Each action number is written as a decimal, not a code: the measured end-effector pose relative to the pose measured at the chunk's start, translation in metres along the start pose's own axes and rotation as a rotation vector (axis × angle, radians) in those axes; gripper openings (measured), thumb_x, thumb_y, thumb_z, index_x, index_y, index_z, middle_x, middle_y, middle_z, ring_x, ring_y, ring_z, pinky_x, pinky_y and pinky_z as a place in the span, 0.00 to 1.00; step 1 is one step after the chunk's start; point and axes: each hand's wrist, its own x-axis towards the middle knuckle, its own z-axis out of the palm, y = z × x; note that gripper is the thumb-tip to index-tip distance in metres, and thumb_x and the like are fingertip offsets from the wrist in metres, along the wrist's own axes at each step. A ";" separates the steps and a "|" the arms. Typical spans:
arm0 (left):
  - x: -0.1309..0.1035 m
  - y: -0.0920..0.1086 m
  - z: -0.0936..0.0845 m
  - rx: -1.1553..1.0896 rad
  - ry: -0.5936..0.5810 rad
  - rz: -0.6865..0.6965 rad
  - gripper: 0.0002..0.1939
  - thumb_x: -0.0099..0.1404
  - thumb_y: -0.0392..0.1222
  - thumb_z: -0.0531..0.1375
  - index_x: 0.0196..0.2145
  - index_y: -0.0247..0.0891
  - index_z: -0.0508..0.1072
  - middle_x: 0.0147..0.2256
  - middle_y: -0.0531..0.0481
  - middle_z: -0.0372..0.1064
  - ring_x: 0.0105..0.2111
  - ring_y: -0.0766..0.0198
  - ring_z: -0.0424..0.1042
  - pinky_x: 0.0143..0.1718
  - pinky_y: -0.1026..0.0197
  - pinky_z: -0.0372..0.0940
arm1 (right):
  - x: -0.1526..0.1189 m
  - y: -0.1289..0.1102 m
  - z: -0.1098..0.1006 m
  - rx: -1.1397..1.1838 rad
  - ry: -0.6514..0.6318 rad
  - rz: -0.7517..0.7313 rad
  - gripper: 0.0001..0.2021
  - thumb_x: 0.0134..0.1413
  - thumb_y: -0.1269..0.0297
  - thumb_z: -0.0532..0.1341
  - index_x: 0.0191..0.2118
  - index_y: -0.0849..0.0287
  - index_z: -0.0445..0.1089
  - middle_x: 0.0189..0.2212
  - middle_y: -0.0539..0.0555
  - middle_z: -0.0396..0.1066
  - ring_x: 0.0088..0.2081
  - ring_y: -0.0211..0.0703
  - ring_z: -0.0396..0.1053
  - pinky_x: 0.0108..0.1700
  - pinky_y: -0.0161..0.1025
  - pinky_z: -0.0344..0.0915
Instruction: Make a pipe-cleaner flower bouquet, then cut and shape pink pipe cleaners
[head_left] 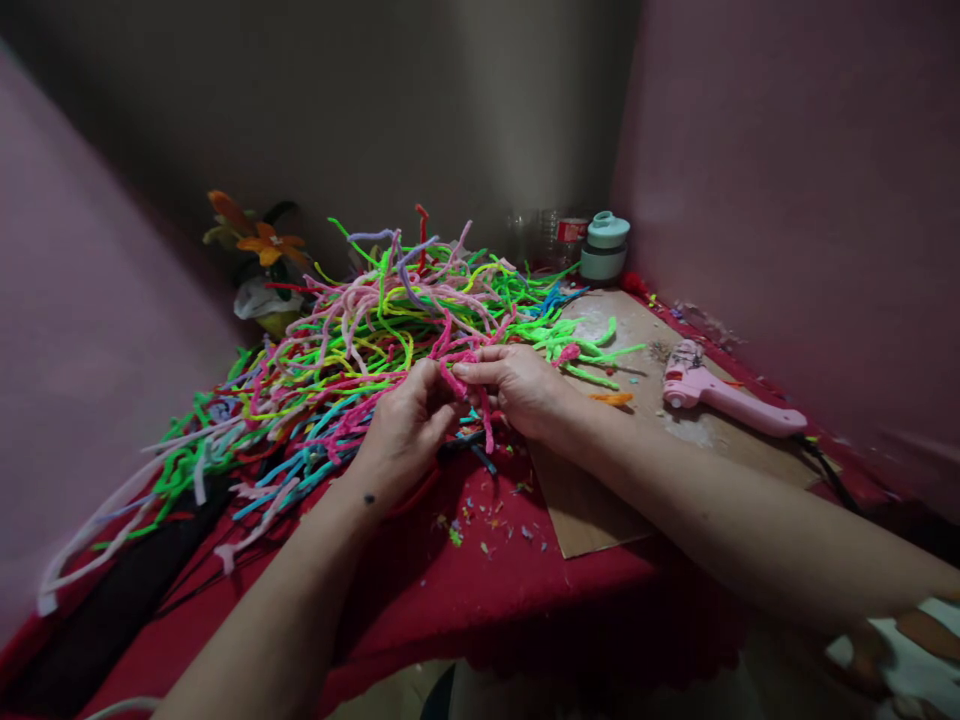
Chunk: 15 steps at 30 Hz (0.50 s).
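Both hands meet over the near edge of a big heap of coloured pipe cleaners (pixel 420 310). My left hand (pixel 405 420) is closed, thumb and fingers pinching a hot-pink pipe cleaner (pixel 487 425). From the other side my right hand (pixel 521 385) pinches the same piece between thumb and forefinger. It is bent, with one end hanging down between the hands. Just beyond my right hand lie bright green pipe cleaners (pixel 592 350) with a pink bit among them. Fingertips partly hide the pinched spot.
A pink hot glue gun (pixel 731 400) lies on a brown board (pixel 585 510) at the right, its cord trailing off. A lidded teal cup (pixel 604 250) stands behind. Orange flowers (pixel 270 243) are at the back left. Trimmings litter the red cloth (pixel 450 610); walls close in both sides.
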 end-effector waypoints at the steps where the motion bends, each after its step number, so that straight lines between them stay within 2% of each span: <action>1: -0.001 0.000 -0.001 0.060 0.007 0.013 0.04 0.57 0.36 0.55 0.33 0.38 0.63 0.28 0.55 0.63 0.28 0.68 0.63 0.30 0.65 0.58 | 0.001 0.000 0.000 -0.005 0.004 0.002 0.04 0.43 0.74 0.63 0.22 0.63 0.68 0.16 0.46 0.65 0.18 0.30 0.59 0.23 0.31 0.57; 4: -0.002 0.003 -0.002 0.147 -0.020 0.011 0.09 0.57 0.34 0.54 0.37 0.38 0.62 0.27 0.56 0.61 0.26 0.69 0.61 0.29 0.65 0.57 | 0.003 0.002 -0.002 0.024 -0.004 0.014 0.06 0.43 0.75 0.63 0.21 0.63 0.65 0.14 0.46 0.63 0.17 0.30 0.58 0.21 0.31 0.54; 9: -0.002 0.005 -0.003 -0.001 -0.161 -0.102 0.21 0.55 0.33 0.55 0.48 0.40 0.60 0.25 0.58 0.61 0.24 0.69 0.62 0.26 0.67 0.56 | 0.007 0.005 -0.005 0.105 0.032 0.029 0.08 0.44 0.76 0.62 0.22 0.61 0.61 0.14 0.45 0.61 0.16 0.31 0.58 0.19 0.31 0.52; 12: -0.002 0.010 -0.004 -0.099 -0.201 -0.198 0.22 0.54 0.34 0.57 0.47 0.41 0.60 0.23 0.60 0.59 0.20 0.71 0.60 0.21 0.68 0.55 | 0.007 0.004 -0.005 0.097 0.077 -0.006 0.08 0.44 0.76 0.61 0.22 0.62 0.62 0.14 0.45 0.62 0.15 0.31 0.58 0.19 0.31 0.54; 15: -0.001 0.017 -0.007 -0.208 -0.256 -0.282 0.17 0.53 0.36 0.58 0.41 0.39 0.61 0.21 0.61 0.56 0.17 0.72 0.56 0.17 0.69 0.53 | 0.007 0.004 -0.004 0.097 0.086 -0.047 0.07 0.44 0.76 0.62 0.23 0.62 0.63 0.13 0.45 0.62 0.15 0.31 0.58 0.19 0.32 0.56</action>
